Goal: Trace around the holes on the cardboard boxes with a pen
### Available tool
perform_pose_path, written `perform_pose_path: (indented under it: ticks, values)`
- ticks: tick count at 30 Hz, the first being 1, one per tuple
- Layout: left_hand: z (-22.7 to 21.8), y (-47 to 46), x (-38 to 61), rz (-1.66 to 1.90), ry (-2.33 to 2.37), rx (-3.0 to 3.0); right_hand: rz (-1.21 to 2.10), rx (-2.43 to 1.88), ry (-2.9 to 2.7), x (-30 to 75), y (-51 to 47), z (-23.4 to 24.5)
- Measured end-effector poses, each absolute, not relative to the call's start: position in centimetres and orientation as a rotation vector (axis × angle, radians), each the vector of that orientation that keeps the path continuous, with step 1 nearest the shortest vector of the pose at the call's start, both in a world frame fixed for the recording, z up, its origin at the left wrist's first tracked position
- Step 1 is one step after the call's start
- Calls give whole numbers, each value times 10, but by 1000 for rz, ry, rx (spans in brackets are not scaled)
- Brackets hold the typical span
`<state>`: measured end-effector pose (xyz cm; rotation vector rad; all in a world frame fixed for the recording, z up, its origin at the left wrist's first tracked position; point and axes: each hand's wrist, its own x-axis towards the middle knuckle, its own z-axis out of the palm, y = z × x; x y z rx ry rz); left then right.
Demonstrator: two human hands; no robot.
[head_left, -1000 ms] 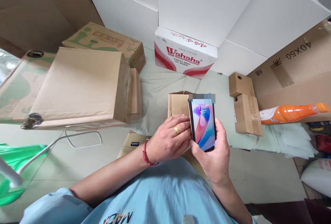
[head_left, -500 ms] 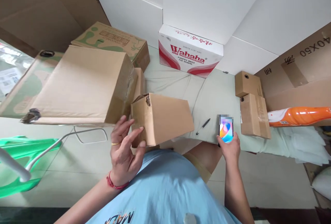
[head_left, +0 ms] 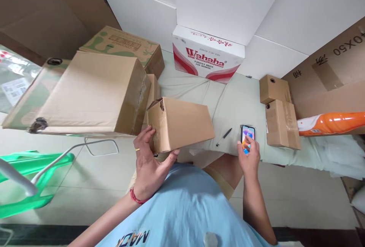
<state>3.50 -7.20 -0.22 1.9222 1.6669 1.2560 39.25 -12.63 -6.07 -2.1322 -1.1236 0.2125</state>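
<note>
A plain brown cardboard box point(head_left: 189, 123) sits in front of me at the near edge of the covered surface. My left hand point(head_left: 151, 161) is at its near left corner, the fingers on the taped end and the thumb along the lower edge. The phone point(head_left: 247, 131) lies face up with its screen lit. Over its lower half is my right hand point(head_left: 249, 155), thumb and fingers apart; whether a fingertip touches the screen is hard to tell. Between box and phone lies a dark pen point(head_left: 224, 137).
Larger cartons point(head_left: 94, 91) are stacked at the left. A white and red Wahaba carton point(head_left: 207, 58) stands against the wall. Two small boxes point(head_left: 282, 121) and an orange packet point(head_left: 333, 122) are at the right. A green plastic stool-like frame point(head_left: 31, 182) is on the floor.
My left hand has moved right and closed round the box's near corner; the thumb now lies along its lower edge. My right hand has shifted from the phone's lower end to over its screen.
</note>
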Motion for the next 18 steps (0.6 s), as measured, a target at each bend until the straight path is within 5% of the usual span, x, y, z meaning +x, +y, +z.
perform_pose_path:
  ticks: [9,18]
  values:
    - [8,-78,25,1156,1544,1736,992,-1558,-1262,332,-90,-38]
    - [21,-67,22,961,1659,1459,1067,-1436,-1322,303,-99,-26]
